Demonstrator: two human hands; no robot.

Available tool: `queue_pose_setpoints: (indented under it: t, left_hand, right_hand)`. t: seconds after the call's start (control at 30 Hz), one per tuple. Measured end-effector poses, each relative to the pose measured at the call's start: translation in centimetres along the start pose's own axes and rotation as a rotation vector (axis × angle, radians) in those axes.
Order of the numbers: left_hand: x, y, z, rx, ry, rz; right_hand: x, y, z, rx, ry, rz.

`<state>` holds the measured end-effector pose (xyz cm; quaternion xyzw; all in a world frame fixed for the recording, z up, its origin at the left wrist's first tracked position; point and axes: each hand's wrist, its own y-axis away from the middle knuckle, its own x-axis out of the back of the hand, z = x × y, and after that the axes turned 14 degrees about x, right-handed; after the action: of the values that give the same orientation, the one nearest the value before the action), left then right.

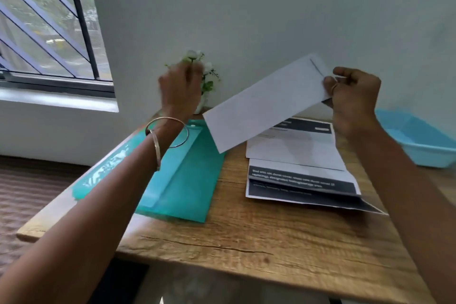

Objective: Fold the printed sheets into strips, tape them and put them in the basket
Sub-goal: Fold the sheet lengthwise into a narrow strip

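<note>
R hand holding folded strip up over the bench, L hand raised and blurred.

R hand (352, 96) is pinching one end of the folded white strip (266, 103) w/ fingers closed on it; strip is slanting down-left in the air above the printed sheets (303, 170). L hand (180, 86) is lifting left of the strip, not touching it, too blurred to tell its grip. Printed sheets are lying on the bench (246, 234), right of the teal folder (187, 180). Blue basket (419, 140) is sitting right of the sheets, at the bench edge.
</note>
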<state>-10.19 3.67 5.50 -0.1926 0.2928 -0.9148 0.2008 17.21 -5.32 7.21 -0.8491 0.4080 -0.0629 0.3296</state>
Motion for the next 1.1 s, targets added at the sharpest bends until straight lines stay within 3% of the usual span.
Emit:
queue_pose_setpoints:
  t: [0.07, 0.17, 0.23, 0.3, 0.5, 0.67, 0.73, 0.9, 1.1]
  left_hand:
    - [-1.1, 1.7, 3.7, -0.184, 0.061, -0.240]
    - [-3.5, 3.8, 7.2, -0.380, -0.319, -0.600]
    - [-5.4, 4.6, 7.8, -0.422, -0.590, -0.716]
    - [-7.2, 5.1, 7.3, -0.407, -0.665, -0.767]
    - [-9.1, 4.5, 4.9, -0.409, -0.645, -0.651]
    - [-9.5, 4.1, 2.8, -0.651, -0.779, -0.386]
    - [-9.4, 4.1, 2.4, -0.671, -0.812, -0.350]
    - [-8.6, 3.8, 1.4, -0.649, -0.850, -0.345]
    - [-7.9, 3.1, 0.3, -0.634, -0.835, -0.471]
  right_hand:
    - [0.8, 1.0, 0.1, -0.010, -0.026, 0.029]
    - [0.7, 2.2, -0.1, -0.056, -0.093, 0.061]
    - [0.5, 2.8, -0.2, -0.099, -0.161, 0.053]
    - [0.2, 3.3, -0.2, -0.166, -0.239, 0.044]
    - [0.5, 3.2, 0.8, -0.284, -0.275, -0.112]
    - [0.7, 2.1, 2.0, 0.074, 0.339, -0.298]
    - [0.2, 1.7, 2.0, 0.132, 0.423, -0.324]
    - [0.2, 1.7, 2.5, 0.002, 0.227, -0.370]
    - [1.9, 1.8, 2.7, -0.279, -0.193, -0.488]
